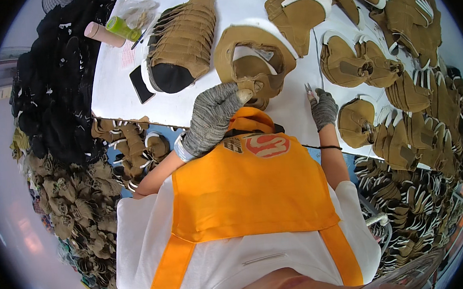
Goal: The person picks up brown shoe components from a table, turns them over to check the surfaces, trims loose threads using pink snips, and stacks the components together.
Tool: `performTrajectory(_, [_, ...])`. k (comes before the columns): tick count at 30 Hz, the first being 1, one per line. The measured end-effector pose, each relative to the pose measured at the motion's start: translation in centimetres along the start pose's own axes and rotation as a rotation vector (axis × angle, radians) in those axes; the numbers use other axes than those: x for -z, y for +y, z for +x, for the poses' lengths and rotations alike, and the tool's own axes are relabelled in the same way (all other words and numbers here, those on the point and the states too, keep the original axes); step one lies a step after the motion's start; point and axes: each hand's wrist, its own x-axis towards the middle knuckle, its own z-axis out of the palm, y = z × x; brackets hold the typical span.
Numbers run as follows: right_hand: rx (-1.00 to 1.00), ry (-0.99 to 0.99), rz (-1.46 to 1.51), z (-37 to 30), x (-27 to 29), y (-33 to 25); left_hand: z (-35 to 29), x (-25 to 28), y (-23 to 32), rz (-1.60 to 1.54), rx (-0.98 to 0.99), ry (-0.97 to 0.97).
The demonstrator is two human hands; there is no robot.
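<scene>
White table: runs across the upper part of the view, carrying brown pieces with white edging along its far and right sides.
Black heap: dark soft pieces piled high to the left of the table.
Brown heap: crumpled pieces stacked below the black heap, at lower left.
Orange apron: worn by the person over a white shirt, printed emblem near its top edge.
Nested stack: brown shoe uppers set one inside another on the table, left of centre; the nearest end shows a black lining.
Brown upper: the piece in hand, at the near middle of the table, right of the nested stack; its opening faces up and shows white inside. Contact with the tabletop cannot be determined.
Left hand: grey knitted glove; thumb and fingers pinched on the near edge of the brown upper.
Right hand: grey glove, at the table's near side, apart from the brown upper; fingers curled around the snips.
Pink cylinder: lying at the table's left edge.
Phone: dark, flat, just left of the nested stack.
Snips: small, metal-tipped, blades pointing away from the person.
</scene>
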Motion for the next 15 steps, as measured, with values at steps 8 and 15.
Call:
performTrajectory(8, [-0.167,-0.195,0.04,1.0,-4.4,1.7,-0.2,-0.7,0.1,0.072,-0.146,0.063])
performTrajectory(15, [-0.261,0.044,1.602,1.9,6.8,-5.3,-0.1,-0.8,-1.7,0.14,-0.148,0.108])
